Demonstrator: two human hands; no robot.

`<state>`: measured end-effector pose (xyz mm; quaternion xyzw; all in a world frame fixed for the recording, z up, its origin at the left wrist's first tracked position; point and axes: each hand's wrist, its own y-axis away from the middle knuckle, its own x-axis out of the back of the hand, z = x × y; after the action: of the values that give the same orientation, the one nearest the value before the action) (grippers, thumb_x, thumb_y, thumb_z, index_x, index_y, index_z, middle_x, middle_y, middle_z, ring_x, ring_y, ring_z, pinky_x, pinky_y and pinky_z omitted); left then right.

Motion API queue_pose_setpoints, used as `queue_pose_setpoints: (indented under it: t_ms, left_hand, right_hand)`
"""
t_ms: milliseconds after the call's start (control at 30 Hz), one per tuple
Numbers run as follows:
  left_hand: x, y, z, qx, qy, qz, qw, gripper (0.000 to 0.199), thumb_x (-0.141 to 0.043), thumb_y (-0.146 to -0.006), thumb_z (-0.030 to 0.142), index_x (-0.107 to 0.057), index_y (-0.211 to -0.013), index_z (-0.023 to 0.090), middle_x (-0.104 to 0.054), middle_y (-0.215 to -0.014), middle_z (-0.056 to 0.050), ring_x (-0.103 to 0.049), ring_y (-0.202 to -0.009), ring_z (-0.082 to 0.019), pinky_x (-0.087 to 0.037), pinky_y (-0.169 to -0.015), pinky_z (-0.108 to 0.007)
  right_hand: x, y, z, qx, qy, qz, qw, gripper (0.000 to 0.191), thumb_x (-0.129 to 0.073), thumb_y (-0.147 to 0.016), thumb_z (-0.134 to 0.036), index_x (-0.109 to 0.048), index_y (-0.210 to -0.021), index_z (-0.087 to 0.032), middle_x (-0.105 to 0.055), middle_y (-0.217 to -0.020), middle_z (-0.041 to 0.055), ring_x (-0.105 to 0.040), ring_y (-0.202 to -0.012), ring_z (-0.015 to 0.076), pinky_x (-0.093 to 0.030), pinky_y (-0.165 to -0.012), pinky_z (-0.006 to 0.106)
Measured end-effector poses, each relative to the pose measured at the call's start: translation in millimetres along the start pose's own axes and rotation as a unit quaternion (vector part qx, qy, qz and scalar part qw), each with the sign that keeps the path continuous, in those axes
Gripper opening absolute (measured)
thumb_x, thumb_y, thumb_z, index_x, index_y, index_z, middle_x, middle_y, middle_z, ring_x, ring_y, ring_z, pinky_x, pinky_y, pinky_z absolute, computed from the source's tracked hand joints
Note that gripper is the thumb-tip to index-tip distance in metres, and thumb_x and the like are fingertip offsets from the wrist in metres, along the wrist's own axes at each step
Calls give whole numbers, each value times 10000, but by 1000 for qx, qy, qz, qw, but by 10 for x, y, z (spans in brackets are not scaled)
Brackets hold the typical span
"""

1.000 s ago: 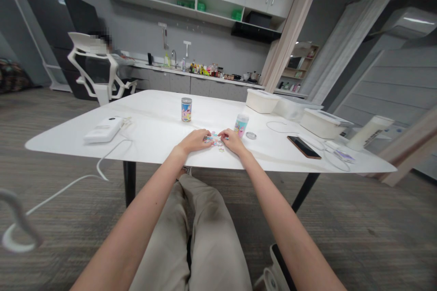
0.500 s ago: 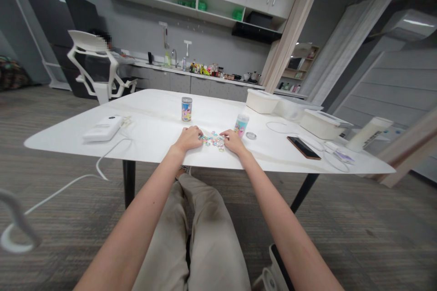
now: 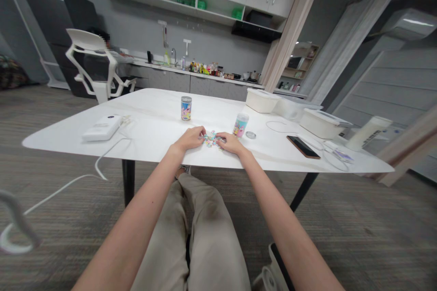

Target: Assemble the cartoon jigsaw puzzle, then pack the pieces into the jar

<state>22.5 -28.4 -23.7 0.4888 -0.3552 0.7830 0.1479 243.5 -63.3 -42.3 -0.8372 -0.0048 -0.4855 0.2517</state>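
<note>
Small colourful pieces (image 3: 210,139) lie in a loose pile on the white table (image 3: 153,120), between my two hands. My left hand (image 3: 194,137) rests at the pile's left side, its fingers curved and touching the edge pieces. From the right, my right hand (image 3: 230,142) reaches over the pile with bent, slightly spread fingers; no piece can be made out in it. Just behind my right hand stands an uncapped printed can (image 3: 241,125), with its round lid (image 3: 251,135) flat beside it. A closed printed can (image 3: 186,108) stands upright behind my left hand.
On the left lies a white power bank (image 3: 102,128) with cables. To the right are a phone (image 3: 303,147), a looped white cable, pale storage boxes (image 3: 261,101) and a white bottle (image 3: 368,134) lying tilted. A person sits beyond a white chair (image 3: 92,61).
Both hands have shifted: my left hand slightly to the right, my right hand to the left over the pieces. The pile looks more compact.
</note>
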Motion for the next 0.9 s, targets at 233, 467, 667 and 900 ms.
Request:
queue_pose_setpoints:
  t_ms: [233,467,667,900]
  left_hand:
    - [-29,-11,-32,-16,33,23,999,163,-500,-771,146,-573,-912,182,-666,-878,-58,-619,-797,-193,-453,-717,-287]
    - [-29,-31,-20,-34,47,46,997,120,-512,-823,152,-558,-930,177,-671,-856,-50,-628,-774,-183,-439,-690,-273]
    - [48,-61,209,-101,-23,73,992,66,-533,-903,213,-525,-950,169,-685,-866,-51,-648,-791,-188,-419,-799,-313]
    - [49,-41,251,-101,-77,68,990,138,-533,-913,237,-530,-1022,153,-671,-990,-86,-633,-942,-219,-398,-840,-333]
  right_hand:
    - [-8,-9,13,0,-50,17,999,252,-627,-826,-219,-723,-1057,-188,-717,-1118,72,-655,-1055,208,-491,-965,344]
    - [-8,-28,3,47,-2,18,999,228,-522,-899,-157,-702,-1038,-179,-686,-1132,83,-617,-1083,191,-457,-993,357]
    - [-18,-62,-173,117,73,46,989,230,-471,-954,-198,-638,-1109,-169,-648,-1113,103,-578,-1061,210,-452,-949,363]
    - [35,-44,-288,113,130,56,983,166,-496,-955,-210,-653,-991,-168,-637,-996,102,-569,-963,220,-452,-853,346]
